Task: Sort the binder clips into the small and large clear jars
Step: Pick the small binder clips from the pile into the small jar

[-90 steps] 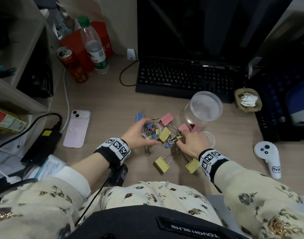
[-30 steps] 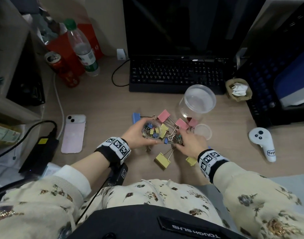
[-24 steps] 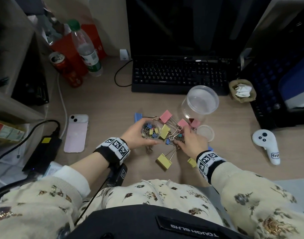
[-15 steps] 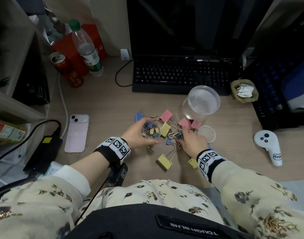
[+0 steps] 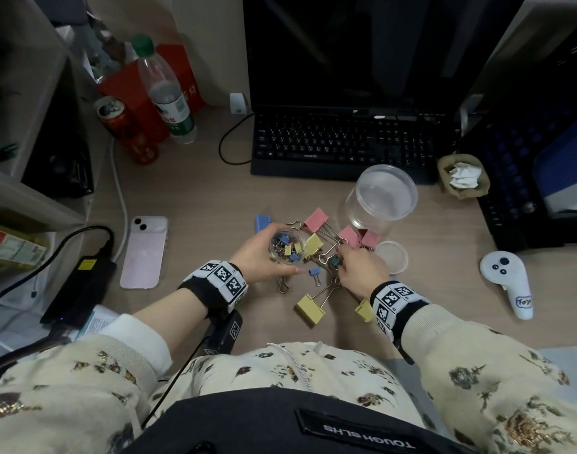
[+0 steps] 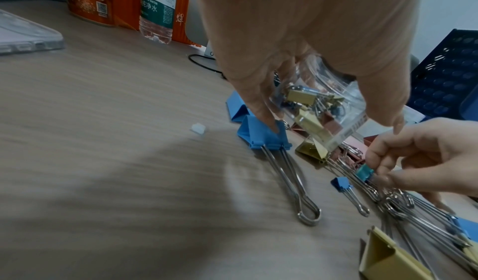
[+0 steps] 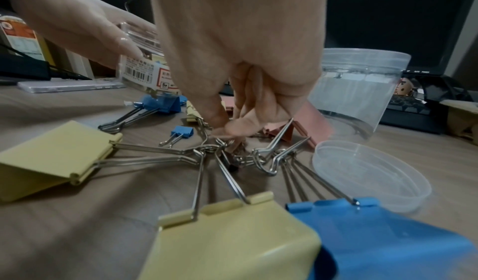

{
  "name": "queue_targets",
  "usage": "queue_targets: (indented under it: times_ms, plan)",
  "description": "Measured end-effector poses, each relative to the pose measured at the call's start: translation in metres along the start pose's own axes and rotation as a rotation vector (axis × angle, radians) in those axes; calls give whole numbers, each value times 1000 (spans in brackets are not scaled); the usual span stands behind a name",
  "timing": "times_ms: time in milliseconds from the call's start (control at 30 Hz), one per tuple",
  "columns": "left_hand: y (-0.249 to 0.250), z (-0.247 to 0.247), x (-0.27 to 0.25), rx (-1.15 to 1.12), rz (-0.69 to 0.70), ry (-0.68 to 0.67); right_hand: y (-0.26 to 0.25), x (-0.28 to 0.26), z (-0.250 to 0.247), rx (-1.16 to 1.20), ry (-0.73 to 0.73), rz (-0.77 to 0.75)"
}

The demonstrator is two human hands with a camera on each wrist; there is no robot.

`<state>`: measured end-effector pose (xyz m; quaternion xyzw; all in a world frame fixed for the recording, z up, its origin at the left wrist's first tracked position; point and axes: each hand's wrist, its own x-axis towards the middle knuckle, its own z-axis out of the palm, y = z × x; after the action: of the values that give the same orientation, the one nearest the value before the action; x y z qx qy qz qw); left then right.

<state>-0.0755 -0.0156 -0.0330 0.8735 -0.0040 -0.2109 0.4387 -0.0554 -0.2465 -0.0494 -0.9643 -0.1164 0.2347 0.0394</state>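
Note:
My left hand [image 5: 257, 257] grips the small clear jar [image 5: 287, 247], tilted just above the desk and holding several small clips; the left wrist view shows the small jar [image 6: 323, 104] between fingers and thumb. My right hand [image 5: 362, 270] pinches a small teal clip [image 5: 335, 262] amid tangled wire handles, and the teal clip [image 6: 364, 173] shows clearly from the left wrist. A small blue clip [image 5: 314, 272] lies loose on the desk. Large pink [image 5: 316, 219], yellow [image 5: 308, 309] and blue [image 5: 262, 222] clips surround it. The large clear jar [image 5: 382, 198] stands open and empty behind.
A clear lid [image 5: 392, 257] lies right of my right hand. A black keyboard [image 5: 339, 145] sits behind the jar. A pink phone [image 5: 142, 253] lies at left, with a bottle [image 5: 165, 93] and can [image 5: 126, 129] beyond. A white controller [image 5: 506, 283] lies at right.
My right hand's fingers have shifted slightly among the tangled handles around the teal clip. The left hand and small jar have stayed in place.

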Motion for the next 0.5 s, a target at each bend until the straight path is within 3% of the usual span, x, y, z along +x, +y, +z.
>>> queue_targets:
  times_ms: [200,367,500]
  plan:
    - [0,0,0,-16,2,1,3,-4,-7,68,-11,32]
    - [-1,3,2,-15,18,-8,-3,-11,-36,155,100,47]
    - [1,10,5,-33,30,-28,-24,-12,-60,253,172,-111]
